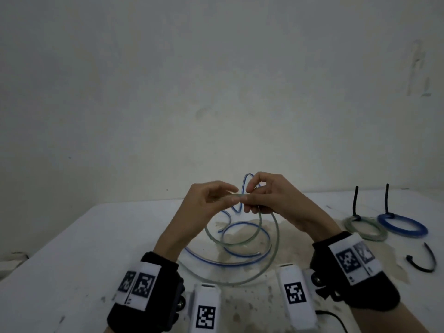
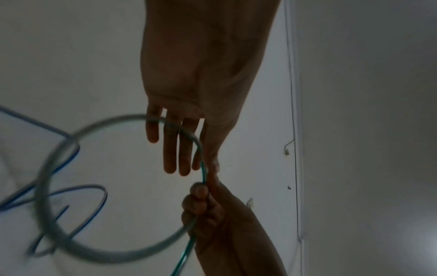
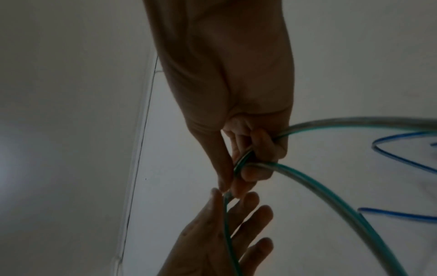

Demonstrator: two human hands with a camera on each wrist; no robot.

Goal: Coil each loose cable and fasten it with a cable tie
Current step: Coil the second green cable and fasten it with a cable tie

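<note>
Now the green cable [image 1: 242,246] is in my hands, lifted above the tabletop [image 1: 72,248], and its big loop hangs down toward me and curves back up to the fingers. My right hand [image 1: 271,200] is closed around it: in the right wrist view two strands of the green cable pass between the curled fingers [image 3: 260,142] and the thumb, so this hand grips it. My left hand [image 1: 204,207] meets the right hand at the fingertips. In the left wrist view its fingers [image 2: 172,149] are nearly straight and the green cable crosses over them; I see the thumb near the strand, but I cannot tell if it really pinches it. So the left hand looks open and only touches the cable.

A blue cable [image 1: 240,236] lies loose on the tabletop below the hands, and its curves cross with the green loop. One part of it rises behind the fingers.

On the right side of the tabletop two coils are already tied: a green coil [image 1: 365,228] and just beside it a blue coil [image 1: 402,224], each with a black cable tie [image 1: 355,200] that stands up from it. Nearer to me lies a spare black tie [image 1: 422,260], bent in a curve
</note>
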